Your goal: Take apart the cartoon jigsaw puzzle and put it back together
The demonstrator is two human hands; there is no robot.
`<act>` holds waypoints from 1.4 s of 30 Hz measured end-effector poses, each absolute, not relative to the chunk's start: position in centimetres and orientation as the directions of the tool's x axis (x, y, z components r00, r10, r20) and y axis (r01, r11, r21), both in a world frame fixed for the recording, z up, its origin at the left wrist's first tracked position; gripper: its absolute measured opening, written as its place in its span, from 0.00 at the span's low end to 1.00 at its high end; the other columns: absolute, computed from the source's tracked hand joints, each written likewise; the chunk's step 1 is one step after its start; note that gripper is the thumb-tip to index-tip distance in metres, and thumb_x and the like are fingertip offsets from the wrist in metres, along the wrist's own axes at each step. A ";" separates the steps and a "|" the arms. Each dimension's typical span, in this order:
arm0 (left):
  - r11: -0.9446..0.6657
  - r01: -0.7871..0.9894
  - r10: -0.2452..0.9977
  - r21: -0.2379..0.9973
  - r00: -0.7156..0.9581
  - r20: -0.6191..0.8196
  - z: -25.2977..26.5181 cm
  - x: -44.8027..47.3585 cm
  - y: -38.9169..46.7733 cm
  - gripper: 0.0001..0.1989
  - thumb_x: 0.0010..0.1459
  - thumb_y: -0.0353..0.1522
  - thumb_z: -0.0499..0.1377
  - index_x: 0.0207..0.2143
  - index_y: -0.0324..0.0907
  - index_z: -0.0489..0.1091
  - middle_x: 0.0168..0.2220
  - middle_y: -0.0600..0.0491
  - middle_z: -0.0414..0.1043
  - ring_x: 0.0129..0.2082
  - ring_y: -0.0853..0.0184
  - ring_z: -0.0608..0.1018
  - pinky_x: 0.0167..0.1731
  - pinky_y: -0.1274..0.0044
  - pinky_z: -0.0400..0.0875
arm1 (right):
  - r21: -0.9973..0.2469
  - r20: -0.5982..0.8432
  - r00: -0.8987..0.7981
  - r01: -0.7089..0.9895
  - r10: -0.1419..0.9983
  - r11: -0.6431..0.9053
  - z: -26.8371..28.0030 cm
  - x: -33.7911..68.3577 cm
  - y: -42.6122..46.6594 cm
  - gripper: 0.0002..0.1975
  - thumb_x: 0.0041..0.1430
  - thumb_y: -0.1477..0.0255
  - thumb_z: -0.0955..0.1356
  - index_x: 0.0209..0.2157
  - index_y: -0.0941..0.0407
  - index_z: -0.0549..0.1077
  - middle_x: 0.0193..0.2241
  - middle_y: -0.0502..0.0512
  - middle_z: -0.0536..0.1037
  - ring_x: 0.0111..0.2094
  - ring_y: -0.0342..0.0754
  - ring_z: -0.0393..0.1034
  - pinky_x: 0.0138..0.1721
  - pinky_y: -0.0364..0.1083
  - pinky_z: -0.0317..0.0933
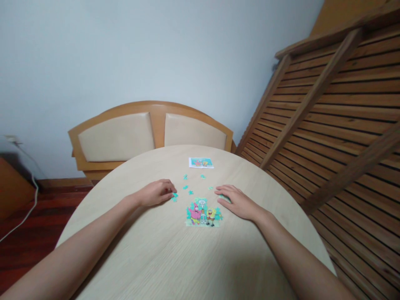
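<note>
Right hand [236,201] lies on the round table [156,258], headboard [158,125] beyond.

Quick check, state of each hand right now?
Left hand: curled at a teal puzzle piece; whether it grips it cannot be told.
Right hand: open, palm down, partly covering another piece.

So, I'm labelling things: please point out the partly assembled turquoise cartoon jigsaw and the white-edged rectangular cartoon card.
Partly assembled turquoise cartoon jigsaw [203,214]: head view, middle of its joined pieces.
White-edged rectangular cartoon card [201,163]: head view, centre of its printed face.
</note>
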State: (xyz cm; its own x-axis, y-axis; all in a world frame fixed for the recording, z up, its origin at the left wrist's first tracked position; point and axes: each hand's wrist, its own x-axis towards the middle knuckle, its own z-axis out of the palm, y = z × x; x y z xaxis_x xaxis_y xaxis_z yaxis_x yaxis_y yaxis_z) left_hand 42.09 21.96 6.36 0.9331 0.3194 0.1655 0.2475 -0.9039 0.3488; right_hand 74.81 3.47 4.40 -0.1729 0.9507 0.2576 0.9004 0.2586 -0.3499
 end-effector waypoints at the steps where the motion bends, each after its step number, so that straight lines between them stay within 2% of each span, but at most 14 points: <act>1: -0.905 0.241 0.315 0.350 0.933 0.174 6.3 42.1 22.0 0.11 0.66 0.35 0.54 0.42 0.42 0.75 0.42 0.48 0.74 0.42 0.63 0.75 0.45 0.73 0.70 | -0.355 0.255 -0.174 0.898 0.951 0.259 4.4 74.9 3.5 0.18 0.68 0.59 0.64 0.54 0.51 0.74 0.57 0.59 0.73 0.59 0.56 0.64 0.61 0.59 0.56; 14: -0.918 0.169 0.270 0.358 0.929 0.254 5.2 42.1 22.7 0.16 0.71 0.40 0.50 0.44 0.43 0.75 0.43 0.47 0.74 0.45 0.63 0.74 0.48 0.72 0.68 | -0.373 0.236 -0.164 0.895 0.958 0.246 4.6 75.0 4.1 0.18 0.67 0.58 0.64 0.52 0.51 0.75 0.56 0.59 0.74 0.58 0.56 0.65 0.60 0.58 0.58; 20: -0.900 0.235 0.324 0.366 0.924 0.204 6.0 41.7 22.0 0.15 0.64 0.43 0.57 0.44 0.41 0.73 0.38 0.49 0.74 0.38 0.63 0.75 0.40 0.73 0.69 | -0.371 0.239 -0.164 0.896 0.957 0.246 4.5 74.9 3.8 0.19 0.67 0.59 0.64 0.53 0.52 0.75 0.57 0.59 0.74 0.58 0.57 0.65 0.60 0.58 0.58; 23: -0.898 0.250 0.326 0.363 0.931 0.166 6.5 41.7 21.7 0.14 0.61 0.42 0.60 0.41 0.41 0.73 0.37 0.49 0.73 0.39 0.62 0.74 0.40 0.73 0.68 | -0.379 0.245 -0.161 0.892 0.956 0.247 4.6 74.8 3.7 0.18 0.67 0.59 0.64 0.52 0.52 0.75 0.56 0.59 0.74 0.58 0.57 0.65 0.60 0.58 0.58; 26: -0.865 0.277 0.364 0.419 0.920 0.144 6.4 41.8 21.7 0.14 0.59 0.41 0.60 0.41 0.40 0.73 0.37 0.49 0.74 0.38 0.62 0.74 0.41 0.73 0.68 | -0.370 0.247 -0.166 0.894 0.955 0.252 4.7 74.8 3.7 0.18 0.67 0.59 0.64 0.52 0.52 0.76 0.56 0.59 0.74 0.58 0.57 0.65 0.60 0.58 0.58; 28: -0.818 0.288 0.395 0.498 0.910 0.123 6.1 41.8 21.8 0.15 0.58 0.41 0.61 0.41 0.39 0.72 0.38 0.49 0.74 0.38 0.63 0.74 0.40 0.73 0.68 | -0.361 0.246 -0.171 0.898 0.954 0.253 4.7 74.9 3.7 0.18 0.67 0.59 0.64 0.52 0.52 0.75 0.56 0.59 0.74 0.58 0.57 0.65 0.60 0.58 0.59; 31: -0.723 0.285 0.413 0.629 0.909 0.063 5.5 41.9 21.9 0.17 0.59 0.42 0.60 0.45 0.39 0.71 0.36 0.51 0.73 0.34 0.66 0.74 0.36 0.76 0.69 | -0.351 0.243 -0.172 0.902 0.955 0.252 4.6 74.9 3.7 0.18 0.67 0.59 0.64 0.52 0.52 0.75 0.56 0.59 0.74 0.58 0.56 0.65 0.60 0.57 0.59; 34: -0.663 0.283 0.409 0.693 0.912 0.019 5.4 42.0 21.9 0.18 0.59 0.42 0.60 0.46 0.39 0.70 0.32 0.53 0.71 0.31 0.68 0.73 0.32 0.78 0.68 | -0.347 0.240 -0.175 0.903 0.955 0.253 4.5 74.9 3.6 0.18 0.67 0.59 0.64 0.53 0.53 0.74 0.57 0.59 0.73 0.58 0.56 0.65 0.60 0.57 0.58; 42: -0.732 0.364 0.438 0.576 0.899 -0.012 6.0 41.8 22.0 0.15 0.56 0.41 0.61 0.39 0.39 0.72 0.32 0.53 0.72 0.31 0.67 0.71 0.32 0.77 0.64 | -0.354 0.223 -0.173 0.902 0.959 0.245 4.6 75.0 3.4 0.19 0.67 0.59 0.64 0.54 0.52 0.74 0.58 0.59 0.72 0.59 0.57 0.63 0.61 0.58 0.57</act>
